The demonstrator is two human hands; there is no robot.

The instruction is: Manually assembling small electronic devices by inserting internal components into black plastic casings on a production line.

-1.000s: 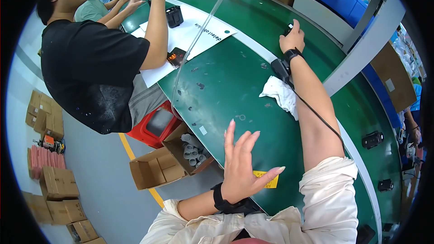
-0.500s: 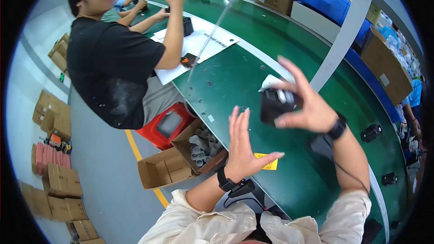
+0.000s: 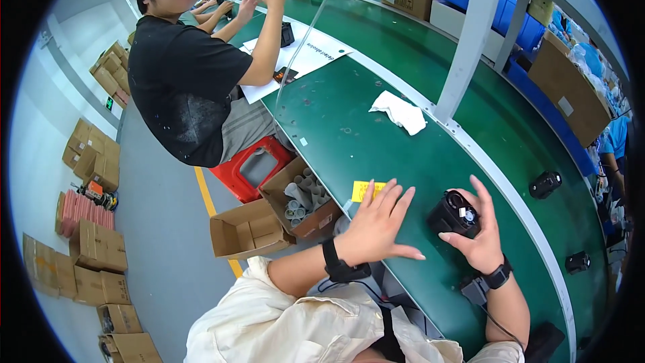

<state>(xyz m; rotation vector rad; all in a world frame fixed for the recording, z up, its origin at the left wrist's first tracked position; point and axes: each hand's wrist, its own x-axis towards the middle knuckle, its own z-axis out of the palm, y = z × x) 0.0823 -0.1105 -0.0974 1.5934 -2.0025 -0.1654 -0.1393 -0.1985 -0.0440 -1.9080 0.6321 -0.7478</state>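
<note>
My right hand has its thumb and fingers around a compact black device with round, lens-like openings on the side facing me. The device is low over the green bench or resting on it; I cannot tell which. Open and empty, my left hand spreads its fingers above the bench's near edge. Its fingertips are beside a yellow label, partly covering it. A crumpled white cloth lies farther back on the bench.
A co-worker sits at far left, holding up a black object. On the floor, a cardboard box adjoins another with grey tubes. A metal post rises from the bench's far rail. Black devices stand on the belt at right.
My right hand has brought the black device down and nearer, away from the white cloth. My left hand has shifted slightly right and turned palm-down by the yellow label.
</note>
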